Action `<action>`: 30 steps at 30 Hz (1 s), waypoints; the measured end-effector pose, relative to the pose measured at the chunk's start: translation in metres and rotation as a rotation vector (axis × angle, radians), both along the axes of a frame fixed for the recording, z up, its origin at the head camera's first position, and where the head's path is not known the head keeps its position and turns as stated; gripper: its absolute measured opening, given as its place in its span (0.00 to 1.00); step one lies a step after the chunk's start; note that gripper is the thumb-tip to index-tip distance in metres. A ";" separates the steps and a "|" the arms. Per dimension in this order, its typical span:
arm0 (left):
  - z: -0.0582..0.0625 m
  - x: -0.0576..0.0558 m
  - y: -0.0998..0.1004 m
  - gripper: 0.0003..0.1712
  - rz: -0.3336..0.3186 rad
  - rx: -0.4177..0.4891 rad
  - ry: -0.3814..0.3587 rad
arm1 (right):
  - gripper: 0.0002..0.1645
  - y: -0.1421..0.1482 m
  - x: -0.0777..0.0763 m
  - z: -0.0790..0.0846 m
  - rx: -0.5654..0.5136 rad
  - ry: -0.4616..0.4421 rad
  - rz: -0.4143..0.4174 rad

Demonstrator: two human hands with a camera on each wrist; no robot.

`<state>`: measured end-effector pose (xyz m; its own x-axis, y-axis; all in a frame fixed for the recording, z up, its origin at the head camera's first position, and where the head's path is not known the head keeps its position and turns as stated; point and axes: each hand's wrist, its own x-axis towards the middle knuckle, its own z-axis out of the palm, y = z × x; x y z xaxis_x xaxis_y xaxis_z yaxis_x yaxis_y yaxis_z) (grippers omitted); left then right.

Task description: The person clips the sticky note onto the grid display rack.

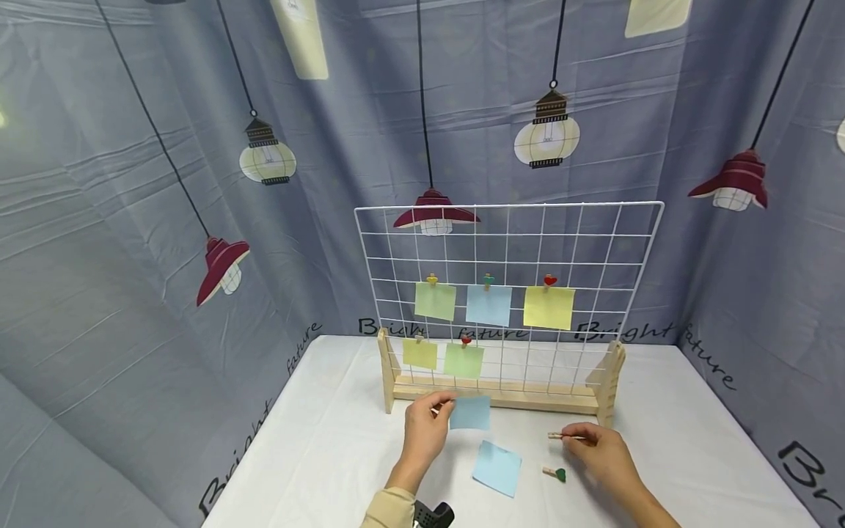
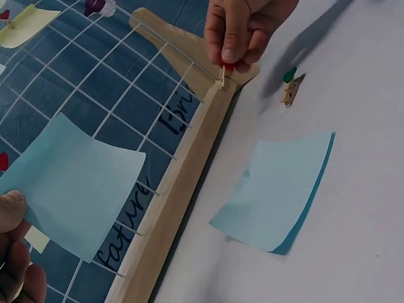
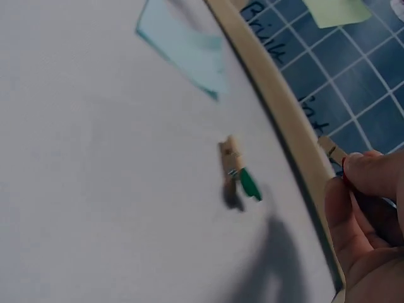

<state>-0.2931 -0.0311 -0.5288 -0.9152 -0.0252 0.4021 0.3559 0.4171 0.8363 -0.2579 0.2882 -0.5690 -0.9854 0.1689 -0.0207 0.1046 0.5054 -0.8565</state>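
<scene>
My left hand [image 1: 425,431] pinches a blue sticky note [image 1: 471,413] by its left edge, in front of the grid's lower part. Between the thumb and fingers of my right hand [image 1: 599,453] is a small wooden clothespin [image 3: 331,149] with a red decoration, its wooden end pointing left in the head view. A second clothespin [image 1: 554,474], topped with a green heart, lies on the table beside that hand. Between the hands, a pad of blue sticky notes [image 1: 497,468] lies flat on the cloth.
A white wire grid [image 1: 508,235] stands upright in a wooden base [image 1: 528,398]. Clothespins hold several notes on it: a green note [image 1: 435,301], a blue note [image 1: 488,305] and a yellow note [image 1: 549,307] above, two more below. White cloth covers the table [image 1: 297,440]; printed curtains [image 1: 462,110] surround it.
</scene>
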 end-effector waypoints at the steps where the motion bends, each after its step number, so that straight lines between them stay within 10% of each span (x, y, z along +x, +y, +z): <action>1: 0.001 -0.001 0.001 0.09 -0.002 -0.001 -0.005 | 0.11 0.000 -0.001 0.003 -0.015 0.014 0.002; 30: 0.012 -0.028 0.049 0.08 -0.070 0.003 0.021 | 0.23 -0.031 -0.018 0.057 -0.148 0.074 0.119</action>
<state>-0.3210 0.0180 -0.5170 -0.9062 0.0370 0.4213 0.4015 0.3883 0.8295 -0.2763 0.2575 -0.5125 -0.9980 0.0514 0.0370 -0.0148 0.3787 -0.9254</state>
